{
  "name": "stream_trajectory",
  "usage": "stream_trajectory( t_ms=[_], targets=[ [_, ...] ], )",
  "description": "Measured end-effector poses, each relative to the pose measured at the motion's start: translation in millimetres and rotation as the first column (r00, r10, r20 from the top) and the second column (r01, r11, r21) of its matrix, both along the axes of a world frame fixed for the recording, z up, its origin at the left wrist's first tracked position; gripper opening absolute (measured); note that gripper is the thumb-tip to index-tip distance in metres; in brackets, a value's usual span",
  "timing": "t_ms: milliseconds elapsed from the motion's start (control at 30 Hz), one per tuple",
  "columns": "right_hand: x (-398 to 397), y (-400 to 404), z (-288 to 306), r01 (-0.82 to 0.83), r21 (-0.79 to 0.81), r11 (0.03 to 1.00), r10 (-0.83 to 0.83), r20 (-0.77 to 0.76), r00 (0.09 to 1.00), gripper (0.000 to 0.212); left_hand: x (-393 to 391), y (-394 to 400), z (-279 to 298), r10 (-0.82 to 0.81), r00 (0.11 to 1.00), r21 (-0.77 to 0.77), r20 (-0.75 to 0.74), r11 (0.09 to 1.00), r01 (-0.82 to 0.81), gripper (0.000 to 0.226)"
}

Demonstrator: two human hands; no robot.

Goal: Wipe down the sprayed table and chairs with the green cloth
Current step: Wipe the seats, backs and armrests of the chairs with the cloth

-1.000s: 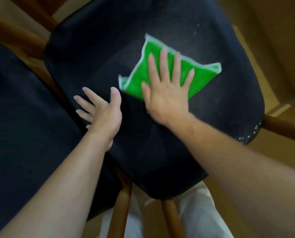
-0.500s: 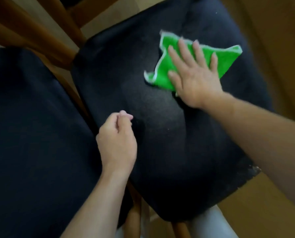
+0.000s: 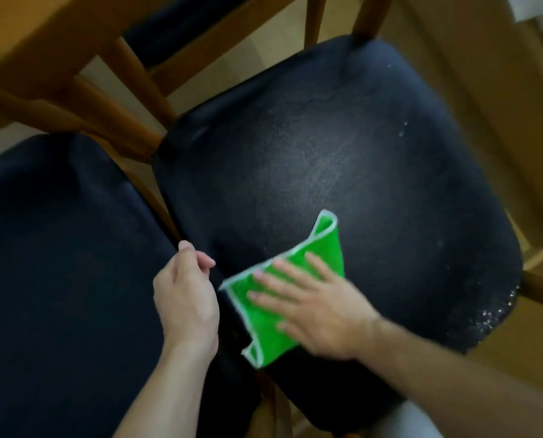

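The right hand (image 3: 314, 306), fingers flat on the green cloth (image 3: 279, 298), has swept it from the far side of the black chair seat (image 3: 342, 159) to the near-left edge, left hand (image 3: 186, 295) loosely curled, droplets remaining at the right rim

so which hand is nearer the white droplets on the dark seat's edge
Right. The right hand presses the green cloth, closer to the droplets; the left hand hovers farther away.
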State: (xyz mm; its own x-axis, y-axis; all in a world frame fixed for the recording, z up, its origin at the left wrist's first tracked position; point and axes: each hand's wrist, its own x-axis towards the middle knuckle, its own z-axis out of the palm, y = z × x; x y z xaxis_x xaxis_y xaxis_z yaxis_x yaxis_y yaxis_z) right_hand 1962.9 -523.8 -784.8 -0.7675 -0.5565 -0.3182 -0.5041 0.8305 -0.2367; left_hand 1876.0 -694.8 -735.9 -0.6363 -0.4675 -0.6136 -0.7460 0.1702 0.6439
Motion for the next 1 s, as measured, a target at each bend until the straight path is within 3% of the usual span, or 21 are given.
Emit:
stream_trajectory(
  t_ms=[67,133,233,267,300,333,367,467,533,567,667,700,767,867,1000],
  targets=[
    [-36,45,-5,0.209,0.010,0.978,-0.207,-0.074,0.975,0.061,4,6,1,-0.029,0.999,0.038,0.037,0.999,0.027,0.052],
    [-79,93,-8,0.548,0.028,0.836,-0.544,-0.081,0.835,0.061,8,10,3,-0.064,0.996,0.080,0.056,0.995,0.059,0.053],
    [-124,138,-7,0.911,0.055,0.408,-0.911,-0.034,0.410,0.059,13,12,4,-0.086,0.994,0.136,0.070,0.988,0.076,0.054],
    [-133,134,-8,0.959,0.055,0.279,-0.960,-0.017,0.280,0.059,15,12,5,-0.085,0.994,0.153,0.073,0.986,0.073,0.054],
    [-138,120,-8,0.978,0.049,0.204,-0.979,-0.013,0.204,0.060,17,12,5,-0.086,0.993,0.164,0.079,0.984,0.072,0.055],
    [-138,98,-8,0.980,0.049,0.193,-0.981,-0.024,0.194,0.060,20,13,6,-0.091,0.992,0.170,0.088,0.983,0.075,0.055],
    [-133,72,-8,0.970,0.054,0.239,-0.970,-0.041,0.241,0.062,22,14,7,-0.093,0.991,0.172,0.093,0.982,0.076,0.056],
    [-93,-22,-3,0.804,0.039,0.593,-0.803,-0.049,0.594,0.067,26,12,2,-0.044,0.997,0.121,0.070,0.992,0.035,0.056],
    [-59,-68,-1,0.537,-0.010,0.844,-0.537,0.021,0.844,0.069,24,8,-2,0.022,0.999,0.092,0.034,0.995,-0.025,0.055],
    [-49,-76,-1,0.403,-0.026,0.915,-0.401,0.051,0.915,0.068,22,6,-3,0.055,0.998,0.092,0.030,0.994,-0.057,0.056],
    [-62,-35,-4,0.226,-0.117,0.967,-0.226,0.018,0.974,0.062,15,3,-4,0.020,0.999,0.112,0.045,0.993,-0.025,0.058],
    [-75,-8,-6,0.258,-0.120,0.959,-0.262,-0.012,0.965,0.062,13,6,-4,-0.051,0.997,0.106,0.052,0.993,0.045,0.057],
    [-104,55,-9,0.492,-0.078,0.867,-0.495,-0.039,0.868,0.062,9,18,-2,-0.227,0.972,0.123,0.053,0.968,0.219,0.053],
    [-135,143,-9,0.834,0.033,0.551,-0.831,-0.077,0.551,0.062,0,42,5,-0.406,0.914,0.183,0.004,0.899,0.398,0.046],
    [-158,152,-14,0.965,0.080,0.249,-0.965,-0.061,0.254,0.064,-29,65,30,-0.573,0.797,0.044,-0.191,0.806,0.590,0.036]
  ],
)
